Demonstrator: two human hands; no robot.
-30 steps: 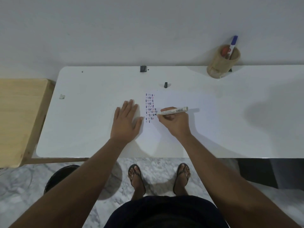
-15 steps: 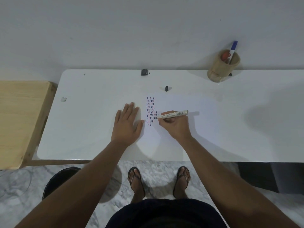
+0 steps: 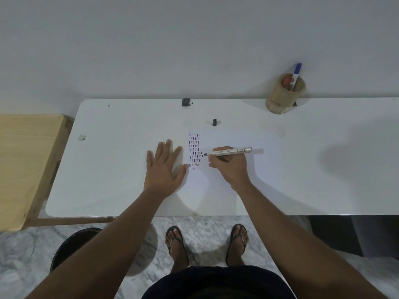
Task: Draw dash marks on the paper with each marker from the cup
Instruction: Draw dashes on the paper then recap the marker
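On the white table (image 3: pixel 108 169), a sheet of paper (image 3: pixel 233 169) with rows of dash marks (image 3: pixel 194 151). Right hand (image 3: pixel 230 167) fingers curled tight around a marker (image 3: pixel 228 152), tip at the dashes. Left hand (image 3: pixel 164 169) flat, fingers spread, empty, beside the dashes. Cup (image 3: pixel 285 93) by the wall, well apart.

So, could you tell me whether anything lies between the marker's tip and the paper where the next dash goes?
Nothing visible does. The marker in the right hand points at the dash block's right edge on the paper; the left hand lies flat to the left of the dashes.
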